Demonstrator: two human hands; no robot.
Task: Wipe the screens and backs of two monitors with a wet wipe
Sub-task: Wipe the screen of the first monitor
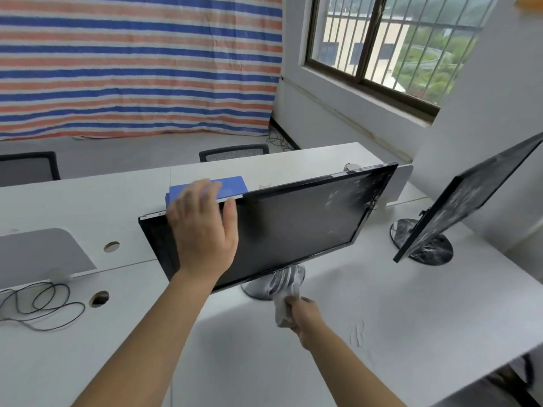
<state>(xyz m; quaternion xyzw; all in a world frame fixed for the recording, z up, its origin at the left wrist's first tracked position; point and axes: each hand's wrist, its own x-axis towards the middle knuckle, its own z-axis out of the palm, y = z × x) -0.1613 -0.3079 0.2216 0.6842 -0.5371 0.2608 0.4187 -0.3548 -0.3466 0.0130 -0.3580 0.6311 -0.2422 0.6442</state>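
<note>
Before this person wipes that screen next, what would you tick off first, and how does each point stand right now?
1. Wet wipe in the right hand: ok, bunched in the fingers.
2. Left hand steadying the near monitor at its top edge: ok.
3. Near monitor's screen clean: not ok, white smears at the upper right.
4. Far monitor clean: not ok, streaked, its base too.
5. Wipe still damp: cannot tell.
6. Monitor backs wiped: cannot tell, hidden.

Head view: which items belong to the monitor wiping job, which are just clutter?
Job: near monitor, steadied by left hand; far monitor, smeared; wet wipe in right hand.

Clutter: blue box, loose cable, chairs, white desk.
</note>
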